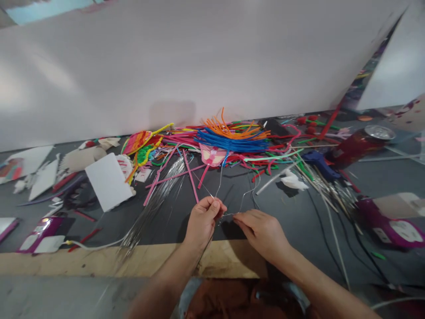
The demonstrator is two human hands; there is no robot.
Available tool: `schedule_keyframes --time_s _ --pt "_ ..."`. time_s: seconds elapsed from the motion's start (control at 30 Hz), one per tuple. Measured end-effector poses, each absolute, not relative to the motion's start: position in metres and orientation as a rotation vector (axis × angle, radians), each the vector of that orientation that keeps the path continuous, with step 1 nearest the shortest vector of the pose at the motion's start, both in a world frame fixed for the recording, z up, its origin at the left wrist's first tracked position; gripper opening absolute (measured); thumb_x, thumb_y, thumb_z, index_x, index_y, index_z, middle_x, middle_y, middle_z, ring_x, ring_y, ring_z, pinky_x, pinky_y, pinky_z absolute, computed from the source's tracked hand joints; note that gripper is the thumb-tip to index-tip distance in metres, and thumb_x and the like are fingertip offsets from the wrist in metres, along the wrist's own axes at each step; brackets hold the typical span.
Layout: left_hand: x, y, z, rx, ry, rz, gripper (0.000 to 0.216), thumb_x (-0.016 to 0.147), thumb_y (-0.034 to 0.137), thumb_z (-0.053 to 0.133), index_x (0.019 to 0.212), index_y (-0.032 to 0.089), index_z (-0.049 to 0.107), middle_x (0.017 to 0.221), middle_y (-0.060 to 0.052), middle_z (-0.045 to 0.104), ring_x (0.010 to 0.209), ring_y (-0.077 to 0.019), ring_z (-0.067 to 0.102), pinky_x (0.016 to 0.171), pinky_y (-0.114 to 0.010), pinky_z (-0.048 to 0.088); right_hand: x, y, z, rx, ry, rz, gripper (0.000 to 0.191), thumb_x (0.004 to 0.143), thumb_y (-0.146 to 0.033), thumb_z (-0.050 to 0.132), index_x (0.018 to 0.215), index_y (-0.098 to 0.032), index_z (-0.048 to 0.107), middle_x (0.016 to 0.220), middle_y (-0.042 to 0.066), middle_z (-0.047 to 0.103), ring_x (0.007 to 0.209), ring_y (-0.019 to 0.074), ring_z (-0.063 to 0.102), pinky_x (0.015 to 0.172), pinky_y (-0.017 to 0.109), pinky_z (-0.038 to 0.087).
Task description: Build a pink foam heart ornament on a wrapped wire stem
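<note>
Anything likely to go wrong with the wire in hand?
Possibly:
1. The thin wire pinched between left hand and right hand could kink or prick a finger.
2. Its slack might snag on the nearby pipe cleaners.
3. The left arm could knock the loose wire bundle beside it.

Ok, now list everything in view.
Thin bent wire: count unclear, silver, between hands
Thin straight wires: many, silver, left of centre
Fuzzy pipe cleaners: many, multicoloured, back centre
Flat cards: several, white, left
Boxy objects: at least two, purple, both sides
Plastic glue gun: one, blue, right
Cylindrical metal can: one, red, back right
Flat tabletop: one, dark grey, underneath
Small scraps: uncountable, multicoloured, across the tabletop
Large panels: two, white, back, right
Bare left hand: one, centre
Bare right hand: one, centre right
</note>
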State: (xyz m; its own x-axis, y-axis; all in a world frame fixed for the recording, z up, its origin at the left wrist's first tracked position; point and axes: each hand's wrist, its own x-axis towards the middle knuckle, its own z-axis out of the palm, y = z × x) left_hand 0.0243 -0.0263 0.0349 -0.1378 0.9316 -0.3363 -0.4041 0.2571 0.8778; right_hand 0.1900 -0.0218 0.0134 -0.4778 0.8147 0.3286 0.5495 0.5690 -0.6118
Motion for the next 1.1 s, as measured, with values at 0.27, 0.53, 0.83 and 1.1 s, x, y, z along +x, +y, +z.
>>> schedule_keyframes --time_s 0.27,0.53,0.83,1.1 --pt "0.019 -0.031 0.035 0.452 1.115 1.262 0.023 0.072 0.033 0.071 0.077 0.017 0.056 0.085 -0.002 0.067 0.077 -0.0142 0.064 0.074 -0.028 0.05 0.194 -0.026 0.022 -1.272 -2.521 0.545 0.021 0.089 -0.019 0.047 0.083 -0.022 0.066 0.074 0.0 0.07 0.07 0.0141 0.064 0.061 0.022 0.04" --pt "0.002 -0.019 0.043 0.541 1.102 1.344 0.017 0.073 0.026 0.072 0.075 0.014 0.06 0.106 -0.007 0.067 0.092 -0.0174 0.066 0.085 -0.03 0.052 0.217 -0.051 0.035 -1.404 -2.745 0.577 0.019 0.084 -0.015 0.048 0.073 -0.021 0.062 0.071 0.0 0.07 0.064 0.0154 0.064 0.053 0.025 0.032" --pt "-0.028 -0.013 0.061 0.628 1.028 1.479 0.01 0.074 0.022 0.071 0.077 0.016 0.064 0.097 -0.006 0.071 0.089 -0.0167 0.067 0.084 -0.029 0.053 0.247 -0.059 0.038 -1.545 -2.71 0.53 0.017 0.081 -0.015 0.049 0.074 -0.024 0.062 0.062 -0.001 0.067 0.056 0.0151 0.063 0.049 0.025 0.028" --pt "-0.032 -0.004 0.053 0.535 1.018 1.584 0.013 0.068 0.02 0.076 0.074 0.016 0.066 0.09 -0.004 0.073 0.083 -0.0141 0.068 0.081 -0.026 0.054 0.303 -0.051 0.048 -1.623 -2.525 0.481 0.026 0.088 -0.027 0.04 0.082 -0.026 0.065 0.063 0.0 0.068 0.057 0.0147 0.064 0.05 0.021 0.039"
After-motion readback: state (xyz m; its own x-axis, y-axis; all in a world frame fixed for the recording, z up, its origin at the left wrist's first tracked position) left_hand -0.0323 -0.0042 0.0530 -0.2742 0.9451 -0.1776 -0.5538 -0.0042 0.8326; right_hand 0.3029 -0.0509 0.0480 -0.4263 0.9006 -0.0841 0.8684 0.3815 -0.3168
